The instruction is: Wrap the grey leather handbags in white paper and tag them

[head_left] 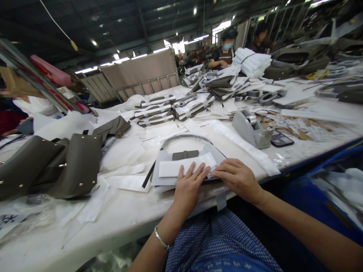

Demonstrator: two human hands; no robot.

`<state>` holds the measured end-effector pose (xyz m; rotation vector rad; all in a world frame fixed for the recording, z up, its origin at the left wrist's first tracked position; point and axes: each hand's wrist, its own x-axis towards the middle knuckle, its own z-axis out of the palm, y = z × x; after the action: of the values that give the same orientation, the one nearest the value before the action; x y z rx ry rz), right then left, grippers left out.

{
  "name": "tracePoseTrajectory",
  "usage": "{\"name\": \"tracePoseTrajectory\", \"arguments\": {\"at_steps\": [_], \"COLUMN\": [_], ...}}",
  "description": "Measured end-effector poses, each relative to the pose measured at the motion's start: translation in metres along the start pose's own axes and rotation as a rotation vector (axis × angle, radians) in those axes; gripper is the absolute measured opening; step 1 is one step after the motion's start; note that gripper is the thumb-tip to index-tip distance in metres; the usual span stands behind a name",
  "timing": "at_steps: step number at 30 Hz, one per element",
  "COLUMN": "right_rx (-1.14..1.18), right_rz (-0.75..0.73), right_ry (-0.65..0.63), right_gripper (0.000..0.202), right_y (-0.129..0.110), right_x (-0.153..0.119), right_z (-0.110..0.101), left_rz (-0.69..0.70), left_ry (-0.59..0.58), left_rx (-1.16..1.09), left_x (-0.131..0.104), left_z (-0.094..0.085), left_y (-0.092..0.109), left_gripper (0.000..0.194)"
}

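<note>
A bag piece wrapped in pale sheeting lies flat in front of me, its curved handle [187, 138] arching away from me. A grey-brown strap [185, 155] shows on its middle, beside a white foam strip [170, 169]. My left hand [189, 185] lies on the strip with its fingers spread, holding nothing. At the strip's right end, my right hand [238, 175] has its fingertips pressed together; what they pinch is too small to make out.
Dark bag pieces [82, 166] lie at the left. A tape dispenser [249, 128] and a phone [281, 139] are at the right. Wrapped bundles [155, 109] and a white foam stack [251, 62] stand farther back. A masked person [225, 51] is across the table [113, 230].
</note>
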<state>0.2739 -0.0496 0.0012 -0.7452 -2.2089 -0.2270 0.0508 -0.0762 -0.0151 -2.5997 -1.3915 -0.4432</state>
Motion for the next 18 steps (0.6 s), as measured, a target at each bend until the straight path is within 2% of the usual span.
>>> {"name": "tracePoseTrajectory", "arguments": {"at_steps": [11, 18], "right_rx": [0.017, -0.020], "right_rz": [-0.038, -0.082], "right_ry": [0.014, 0.006], "right_gripper": [0.022, 0.022], "right_y": [-0.012, -0.004], "right_x": [-0.023, -0.035], "right_z": [-0.006, 0.004], "left_rz": [-0.038, -0.032], "left_ry": [-0.026, -0.022], "left_rx": [-0.053, -0.032], "left_x": [0.000, 0.001], "left_z": [0.001, 0.000], "left_y": [0.001, 0.001], "left_gripper": [0.075, 0.077]}}
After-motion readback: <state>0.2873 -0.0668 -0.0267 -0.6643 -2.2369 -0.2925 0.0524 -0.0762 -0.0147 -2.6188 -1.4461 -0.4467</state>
